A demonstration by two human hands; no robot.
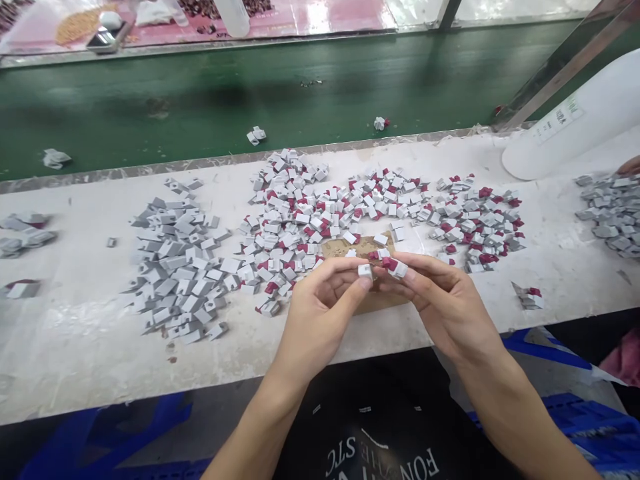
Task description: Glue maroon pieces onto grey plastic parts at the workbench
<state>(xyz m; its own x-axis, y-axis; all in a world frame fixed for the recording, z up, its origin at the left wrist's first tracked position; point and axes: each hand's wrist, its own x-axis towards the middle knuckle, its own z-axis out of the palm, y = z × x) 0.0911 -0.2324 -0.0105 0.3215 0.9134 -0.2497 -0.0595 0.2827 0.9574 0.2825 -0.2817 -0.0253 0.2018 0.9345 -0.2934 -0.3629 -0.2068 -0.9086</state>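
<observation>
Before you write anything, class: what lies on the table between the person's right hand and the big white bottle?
In the head view, a cluster of light-grey and dark-red pieces lies on the table between the right hand and the white bottle.

This looks like a factory or assembly workshop: a long white workbench (pixel 85 320), strewn with heaps of near-identical small grey and dark-red parts (pixel 285 220), runs beside a green belt-like strip (pixel 200 93). Blue plastic crates (pixel 595 427) sit below; a co-worker's hand (pixel 631 166) shows at another pile (pixel 615 213).
</observation>
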